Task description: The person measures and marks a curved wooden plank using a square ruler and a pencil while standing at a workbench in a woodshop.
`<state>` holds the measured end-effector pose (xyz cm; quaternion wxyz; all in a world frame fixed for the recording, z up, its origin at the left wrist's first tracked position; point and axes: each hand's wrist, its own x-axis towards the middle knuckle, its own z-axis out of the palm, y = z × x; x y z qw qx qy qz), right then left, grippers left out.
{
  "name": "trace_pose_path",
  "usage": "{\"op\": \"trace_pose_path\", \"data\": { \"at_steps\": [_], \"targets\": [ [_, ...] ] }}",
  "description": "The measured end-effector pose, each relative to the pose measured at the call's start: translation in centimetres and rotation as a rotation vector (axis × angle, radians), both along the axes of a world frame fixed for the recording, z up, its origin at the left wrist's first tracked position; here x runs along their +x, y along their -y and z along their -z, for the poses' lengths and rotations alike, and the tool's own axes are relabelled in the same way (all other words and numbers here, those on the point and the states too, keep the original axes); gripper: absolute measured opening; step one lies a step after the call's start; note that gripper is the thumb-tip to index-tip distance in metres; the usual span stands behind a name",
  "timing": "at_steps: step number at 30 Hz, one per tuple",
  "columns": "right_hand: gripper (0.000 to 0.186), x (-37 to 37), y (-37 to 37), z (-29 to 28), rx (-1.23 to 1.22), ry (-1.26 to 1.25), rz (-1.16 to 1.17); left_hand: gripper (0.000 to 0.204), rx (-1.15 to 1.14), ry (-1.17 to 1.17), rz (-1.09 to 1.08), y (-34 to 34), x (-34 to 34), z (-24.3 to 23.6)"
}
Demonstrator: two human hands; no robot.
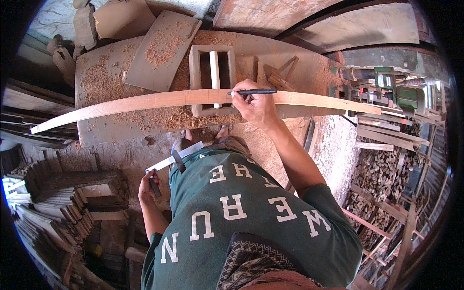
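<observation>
My right hand [256, 107] is closed around a black pen [258, 91], its tip at the face of a long wooden strip [164, 100]. Faint lines cross the strip near its middle. The strip lies across a rectangular wooden frame [195, 72], over a pale stick [214, 72] set inside that frame. Low at my left side, my left hand [146, 185] grips a square with a pale metal blade [166, 162] and a dark crosspiece [179, 162]. Another dark piece shows at the fingers of that hand; how it joins the blade I cannot tell.
Shavings cover much of the workbench [101, 125]. A flat board [162, 50] and small wood pieces [282, 72] lie on it. A green clamp-like machine [408, 96] stands at the right end. Stacked boards [58, 212] are at left, piled offcuts [386, 169] at right.
</observation>
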<state>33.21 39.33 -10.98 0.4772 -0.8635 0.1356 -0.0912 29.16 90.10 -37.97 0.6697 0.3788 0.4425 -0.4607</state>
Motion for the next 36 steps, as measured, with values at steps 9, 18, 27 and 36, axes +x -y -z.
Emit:
{"op": "trace_pose_path", "data": {
  "at_steps": [9,18,27,36],
  "targets": [
    [0.006,-0.2,0.1,0.3,-0.035,0.011,-0.009,0.018,-0.015,-0.042,-0.017,0.2,0.3,-0.1],
    [0.006,0.1,0.2,-0.2,-0.026,0.012,-0.032,0.019,-0.013,-0.005,0.053,0.1,0.6,0.4],
    [0.007,0.1,0.5,0.1,-0.035,0.006,-0.017,0.018,-0.019,-0.006,0.035,0.7,0.8,0.0],
    [0.005,0.0,0.9,-0.3,-0.011,-0.024,-0.099,0.016,-0.018,0.011,0.059,0.8,1.0,0.3]
  ]
}}
